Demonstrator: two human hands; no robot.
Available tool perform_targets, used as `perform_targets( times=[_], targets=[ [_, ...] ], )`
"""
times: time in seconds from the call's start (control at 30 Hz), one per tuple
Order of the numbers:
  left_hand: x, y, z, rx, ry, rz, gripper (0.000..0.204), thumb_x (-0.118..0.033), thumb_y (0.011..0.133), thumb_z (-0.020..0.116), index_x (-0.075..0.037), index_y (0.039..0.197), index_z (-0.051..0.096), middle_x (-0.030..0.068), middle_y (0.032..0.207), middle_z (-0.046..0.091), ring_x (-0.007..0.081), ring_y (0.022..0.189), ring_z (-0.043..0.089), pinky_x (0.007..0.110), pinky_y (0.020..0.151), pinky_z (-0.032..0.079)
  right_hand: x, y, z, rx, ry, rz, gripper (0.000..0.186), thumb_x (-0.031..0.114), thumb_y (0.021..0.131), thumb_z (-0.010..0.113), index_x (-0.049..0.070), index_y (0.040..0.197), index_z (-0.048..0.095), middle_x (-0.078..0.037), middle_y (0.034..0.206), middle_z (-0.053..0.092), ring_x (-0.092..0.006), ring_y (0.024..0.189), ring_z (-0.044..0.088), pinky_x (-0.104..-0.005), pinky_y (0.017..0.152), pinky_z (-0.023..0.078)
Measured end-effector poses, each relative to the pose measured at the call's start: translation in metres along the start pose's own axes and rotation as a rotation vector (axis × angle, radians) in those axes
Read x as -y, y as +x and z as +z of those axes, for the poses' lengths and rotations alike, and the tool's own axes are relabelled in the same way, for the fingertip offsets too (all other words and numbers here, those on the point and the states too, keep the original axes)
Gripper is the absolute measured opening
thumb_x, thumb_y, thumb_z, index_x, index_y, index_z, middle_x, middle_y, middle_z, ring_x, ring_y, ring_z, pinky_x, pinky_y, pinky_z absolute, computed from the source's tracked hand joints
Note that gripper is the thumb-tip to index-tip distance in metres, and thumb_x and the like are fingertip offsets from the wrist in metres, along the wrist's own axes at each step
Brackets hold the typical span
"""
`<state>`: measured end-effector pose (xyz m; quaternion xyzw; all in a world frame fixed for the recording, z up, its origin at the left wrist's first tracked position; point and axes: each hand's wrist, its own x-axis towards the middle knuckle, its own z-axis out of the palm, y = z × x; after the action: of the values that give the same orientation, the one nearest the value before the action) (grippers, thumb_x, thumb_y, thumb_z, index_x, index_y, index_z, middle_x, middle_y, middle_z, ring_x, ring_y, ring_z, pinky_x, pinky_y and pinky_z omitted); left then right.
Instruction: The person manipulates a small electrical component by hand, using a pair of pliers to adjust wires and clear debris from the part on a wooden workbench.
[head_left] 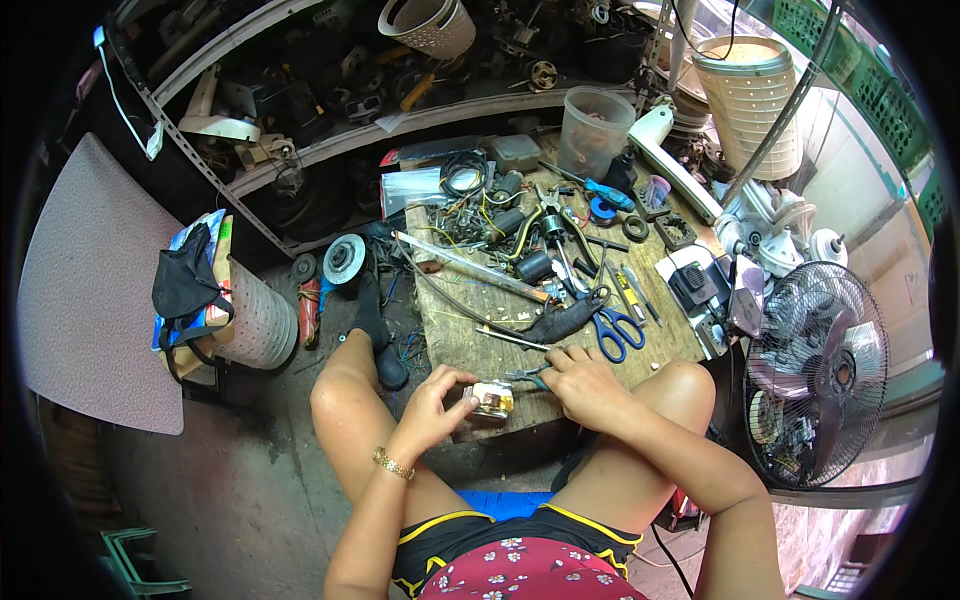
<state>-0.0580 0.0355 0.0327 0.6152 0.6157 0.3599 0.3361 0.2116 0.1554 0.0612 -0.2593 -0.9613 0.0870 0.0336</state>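
At the desk's [470,345] near edge, your left hand [432,405] closed its grip around a small copper-wound coil [492,399]; your right hand [583,383], just beside it, gripped pliers [527,376] whose tips met the coil's top.

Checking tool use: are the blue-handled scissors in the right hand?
No. The blue-handled scissors lie on the workbench; the right hand grips pliers instead.
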Motion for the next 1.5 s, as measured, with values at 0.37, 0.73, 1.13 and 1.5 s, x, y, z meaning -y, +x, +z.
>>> perform_targets(
  times=[0.37,0.73,1.13,1.5],
  targets=[
    [-0.03,0.013,-0.025,0.074,0.172,-0.104,0.026,-0.016,0.089,0.077,-0.002,0.11,0.076,0.0133,0.1,0.075,0.0291,0.09,0.072,0.037,0.083,0.055,0.012,0.022,-0.022,-0.044,-0.208,-0.257,0.027,0.019,0.092,0.058,0.009,0.113,0.071,-0.012,0.133,0.061,-0.0316,0.125,0.056,-0.0525,0.103,0.045],
    [-0.023,-0.009,-0.003,-0.003,-0.026,-0.214,0.053,-0.01,0.086,0.08,0.004,0.132,0.059,0.0174,0.117,0.073,0.0254,0.107,0.071,0.036,0.094,0.055,0.006,0.042,0.003,-0.034,-0.323,-0.385,0.028,0.023,0.094,0.057,0.011,0.117,0.068,-0.009,0.132,0.06,-0.0288,0.132,0.054,-0.0547,0.107,0.044],
    [-0.013,0.002,-0.009,0.009,-0.078,-0.138,0.047,-0.007,0.083,0.075,0.004,0.126,0.061,0.0139,0.114,0.073,0.021,0.107,0.069,0.036,0.095,0.053,0.001,0.06,-0.005,0.36,0.417,-0.028,0.028,0.016,0.084,0.07,0.006,0.11,0.075,-0.016,0.102,0.074,-0.0431,0.09,0.071,-0.053,0.082,0.055],
    [-0.037,0.016,-0.005,0.001,0.356,-0.066,0.022,-0.02,0.082,0.081,-0.001,0.09,0.074,0.0178,0.088,0.072,0.0384,0.085,0.07,0.045,0.077,0.055,0.003,0.036,-0.015,0.113,0.192,0.022,0.036,0.005,0.085,0.059,0.007,0.117,0.075,-0.015,0.117,0.066,-0.037,0.106,0.063,-0.0485,0.09,0.053]
  ],
)
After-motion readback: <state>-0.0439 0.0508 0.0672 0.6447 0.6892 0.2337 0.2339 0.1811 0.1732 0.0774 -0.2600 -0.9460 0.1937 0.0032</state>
